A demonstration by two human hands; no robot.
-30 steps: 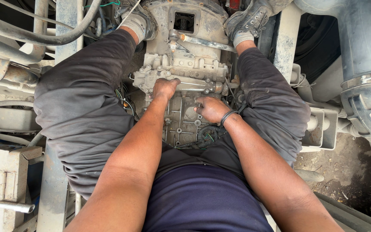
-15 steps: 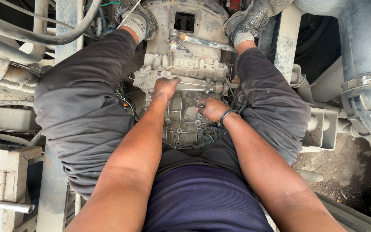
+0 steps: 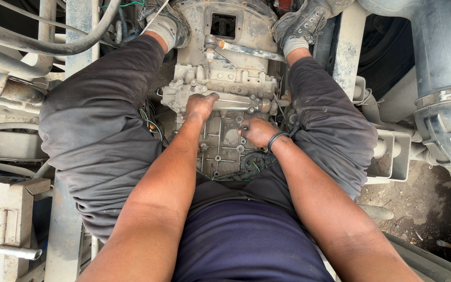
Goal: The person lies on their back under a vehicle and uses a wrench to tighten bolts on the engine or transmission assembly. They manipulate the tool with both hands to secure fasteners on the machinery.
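Straddling: the person sits astride a grimy metal gearbox housing (image 3: 225,78), a grey-trousered leg along each side and both boots planted at its far end.
Frame rails: a pale steel frame rail (image 3: 69,209) runs down the left and another steel beam (image 3: 348,47) stands on the right, with the housing between them.
Tank: a large grey cylinder (image 3: 439,62) fills the right edge, well apart from the hands.
Hoses: thick dark hoses (image 3: 43,47) cross the upper left, above the left knee.
Valve block: a bolted grey valve block (image 3: 220,89) lies across the top of the housing, just beyond the hands.
Cover plate: a flat ribbed cover plate (image 3: 223,146) sits below the block, between the thighs.
Left hand (image 3: 200,106): palm down on the near edge of the valve block, fingers curled over it; whether they grip anything, cannot tell.
Right hand (image 3: 257,130): resting on the cover plate's right side, fingers clenched, and what they hold is hidden.
Wristband: a black band (image 3: 276,140) circles the right wrist.
Wiring: a black corrugated wire loom (image 3: 251,159) curls just beneath the right hand.
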